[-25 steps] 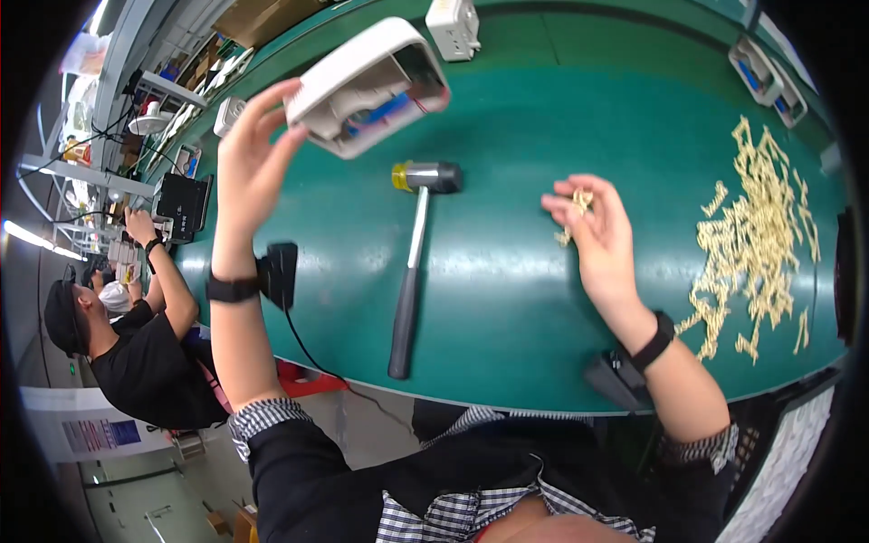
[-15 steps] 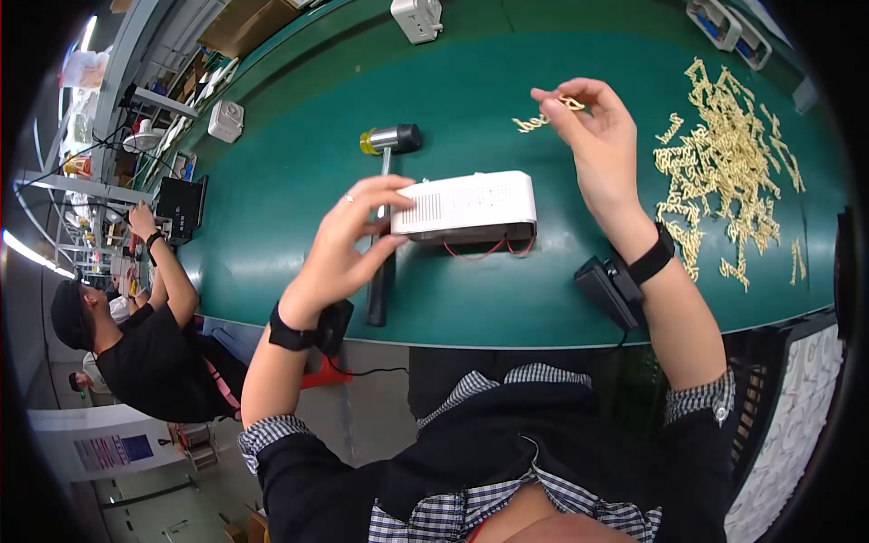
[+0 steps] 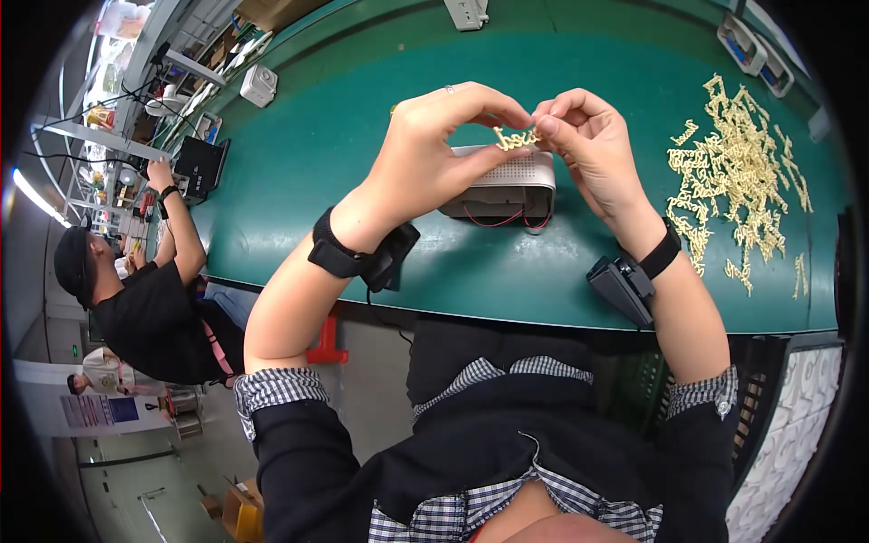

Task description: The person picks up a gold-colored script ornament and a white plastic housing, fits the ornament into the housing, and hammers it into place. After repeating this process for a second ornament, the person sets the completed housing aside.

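Observation:
A small cream lettering piece, shaped like a cursive word (image 3: 514, 140), is raised above the table between both hands. My right hand (image 3: 590, 149) pinches its right end with thumb and fingertips. Around its left part my left hand (image 3: 434, 145) curves, thumb below and index finger above, closed on it as far as I can see. Just beneath the hands lies a white box-shaped device (image 3: 529, 169) with a perforated face, its dark underside turned toward me and thin red wires hanging out. My left hand covers part of the device.
A heap of similar cream lettering pieces (image 3: 738, 172) spreads over the right of the green table (image 3: 308, 190). White devices (image 3: 260, 86) stand on the far left and far edge (image 3: 467, 13). Trays (image 3: 756, 54) sit at far right. A co-worker (image 3: 149, 317) works at left.
My left hand has left the white device and moved up and right to the lettering piece. My right hand still holds the piece. The hammer is now almost wholly hidden behind my left hand.

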Motion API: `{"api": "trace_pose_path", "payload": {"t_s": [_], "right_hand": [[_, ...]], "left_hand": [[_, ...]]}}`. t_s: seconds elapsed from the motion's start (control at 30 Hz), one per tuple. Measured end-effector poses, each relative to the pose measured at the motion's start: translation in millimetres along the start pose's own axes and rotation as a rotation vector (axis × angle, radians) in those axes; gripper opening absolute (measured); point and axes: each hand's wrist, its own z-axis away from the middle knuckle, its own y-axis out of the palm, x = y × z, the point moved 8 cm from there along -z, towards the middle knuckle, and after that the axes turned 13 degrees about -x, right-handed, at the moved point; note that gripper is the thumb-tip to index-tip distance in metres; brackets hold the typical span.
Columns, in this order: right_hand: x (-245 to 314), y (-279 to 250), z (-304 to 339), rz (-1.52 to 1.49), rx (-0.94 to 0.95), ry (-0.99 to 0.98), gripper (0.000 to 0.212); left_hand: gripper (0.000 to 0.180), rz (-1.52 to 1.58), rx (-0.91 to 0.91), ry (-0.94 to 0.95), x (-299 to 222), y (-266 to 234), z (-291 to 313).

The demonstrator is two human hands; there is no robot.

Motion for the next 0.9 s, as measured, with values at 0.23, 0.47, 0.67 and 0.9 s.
{"api": "trace_pose_path", "payload": {"t_s": [0.23,0.47,0.67,0.9], "right_hand": [[5.8,7.7,2.6,-0.023,0.109,-0.039,0.016],[10.4,21.4,0.9,0.511,0.437,-0.193,0.037],[-8.4,15.8,3.4,0.563,0.487,0.111,0.05],[-11.4,15.9,3.9,0.547,0.478,0.134,0.052]], "left_hand": [[0.02,0.511,-0.236,-0.202,14.6,-2.7,-2.5],[0.022,-0.007,-0.159,-0.002,3.0,-33.8,3.3],[0.024,-0.357,0.02,0.219,-5.3,-10.6,32.5],[0.027,-0.363,-0.008,0.33,-7.9,-7.1,34.7]]}}
